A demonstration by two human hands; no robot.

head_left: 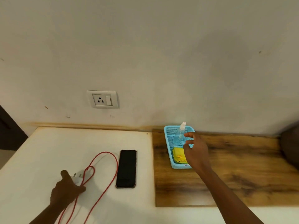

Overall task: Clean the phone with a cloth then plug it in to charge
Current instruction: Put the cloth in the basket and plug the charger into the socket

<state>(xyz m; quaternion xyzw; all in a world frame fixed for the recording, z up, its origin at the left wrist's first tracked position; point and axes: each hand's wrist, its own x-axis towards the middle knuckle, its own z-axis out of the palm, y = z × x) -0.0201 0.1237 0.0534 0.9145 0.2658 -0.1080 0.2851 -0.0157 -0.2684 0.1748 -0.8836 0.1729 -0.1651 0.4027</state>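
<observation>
Reaching stage, wiping not begun | bench [48,143]: phone [126,168] flat, face up, beside red cable [111,180] | right hand [196,152] grip wide over basket [168,143] near spray bottle [179,135], cloth [179,156] | left hand [66,189] grip holding charger plug [79,178] | next: judged, pinch cloth.

Head-height view, down onto countertop [48,151]

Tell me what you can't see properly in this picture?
Head view:
- Yellow cloth: near part hidden by the right hand.
- Charger plug: partly covered by the left hand.
- Red cable: ends cut off by the bottom edge.
- Spray bottle label: too small.
</observation>
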